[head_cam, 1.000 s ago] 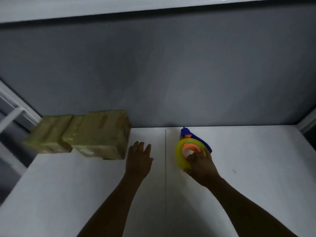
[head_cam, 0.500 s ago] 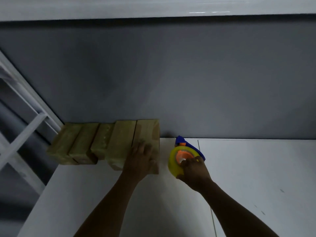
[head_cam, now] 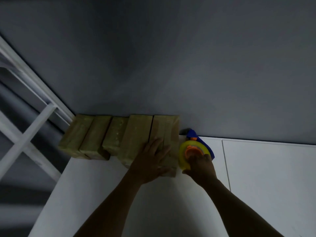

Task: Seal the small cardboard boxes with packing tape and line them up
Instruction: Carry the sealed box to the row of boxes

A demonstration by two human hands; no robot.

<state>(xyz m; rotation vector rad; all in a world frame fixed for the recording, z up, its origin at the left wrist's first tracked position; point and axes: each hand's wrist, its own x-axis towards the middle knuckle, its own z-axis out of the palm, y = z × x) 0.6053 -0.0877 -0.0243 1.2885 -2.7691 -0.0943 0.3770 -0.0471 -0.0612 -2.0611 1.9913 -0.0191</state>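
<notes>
Several small brown cardboard boxes [head_cam: 95, 135] stand side by side in a row against the grey wall at the table's far left corner. My left hand [head_cam: 150, 159] lies flat, fingers spread, on top of the rightmost box [head_cam: 168, 127] and partly on its neighbour [head_cam: 136, 132]. Just right of that box is the tape dispenser [head_cam: 193, 150], blue with an orange hub and a yellow roll of tape. My right hand [head_cam: 201, 166] is closed on the near side of the dispenser, which rests on the table.
The white table [head_cam: 265, 177] runs to the right and toward me, with a seam line [head_cam: 225, 165] right of the dispenser. A grey wall [head_cam: 171, 65] backs the table. A white frame [head_cam: 30, 120] stands beyond the table's left edge.
My view swung left, bringing the whole row into sight. My left hand moved from the bare table onto the rightmost box. My right hand kept its hold on the dispenser beside the box.
</notes>
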